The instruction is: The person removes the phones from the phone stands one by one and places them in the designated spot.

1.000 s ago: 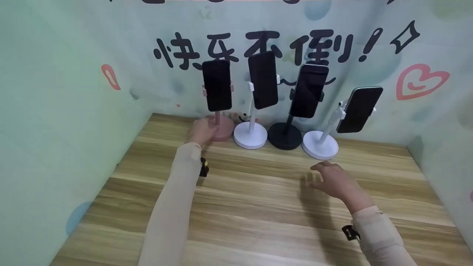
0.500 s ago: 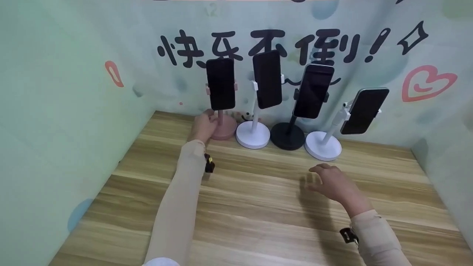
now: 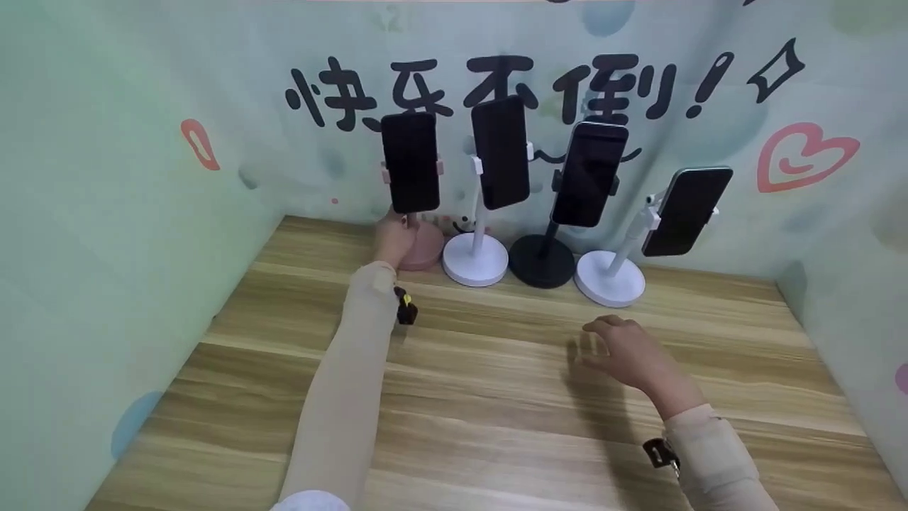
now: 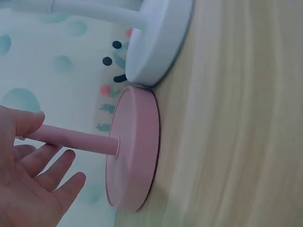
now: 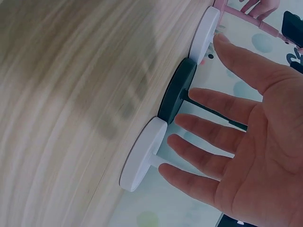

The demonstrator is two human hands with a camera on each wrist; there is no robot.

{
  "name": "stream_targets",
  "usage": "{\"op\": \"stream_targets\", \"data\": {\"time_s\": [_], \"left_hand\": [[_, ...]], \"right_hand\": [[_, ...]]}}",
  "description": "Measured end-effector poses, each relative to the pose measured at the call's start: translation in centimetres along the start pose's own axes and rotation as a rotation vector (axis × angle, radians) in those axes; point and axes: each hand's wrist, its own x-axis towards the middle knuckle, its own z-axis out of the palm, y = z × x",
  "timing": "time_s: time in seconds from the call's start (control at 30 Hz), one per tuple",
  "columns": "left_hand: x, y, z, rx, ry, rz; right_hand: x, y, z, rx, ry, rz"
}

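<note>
My left hand (image 3: pixel 394 238) is at the pink phone stand (image 4: pixel 132 151) on the far left of the row. In the left wrist view its thumb and forefinger pinch the stand's pole above the round base, while the other fingers spread loosely below. A black-screened phone (image 3: pixel 411 162) sits upright in that stand's clamp. My right hand (image 3: pixel 631 355) hovers over the table in front of the rightmost stand, palm showing and fingers apart in the right wrist view, holding nothing.
To the right of the pink stand are a white stand (image 3: pixel 475 260), a black stand (image 3: pixel 542 261) and another white stand (image 3: pixel 610 279), each bearing a phone. They line the back of the wood-grain table (image 3: pixel 482 397). A printed cloth wall (image 3: pixel 340 156) rises behind.
My left hand has shifted from beside the pink base up to the pole and taken hold of it. The right hand has barely moved; the head view sways slightly.
</note>
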Motion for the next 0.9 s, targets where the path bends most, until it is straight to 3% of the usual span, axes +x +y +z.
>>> {"op": "stream_targets", "data": {"time_s": [0.23, 0.47, 0.67, 0.9], "left_hand": [[0.3, 0.2, 0.1, -0.058, 0.038, -0.005], [0.8, -0.4, -0.4, 0.019, -0.015, -0.018], [0.4, -1.6, -0.8, -0.144, 0.003, -0.017], [-0.5, -1.6, -1.6, -0.183, 0.052, 0.008]], "right_hand": [[-0.1, 0.4, 0.2, 0.0, 0.007, 0.012], [0.0, 0.6, 0.4, 0.007, 0.004, 0.017], [-0.1, 0.7, 0.5, 0.013, 0.015, 0.015], [-0.3, 0.6, 0.3, 0.028, 0.014, 0.03]]}}
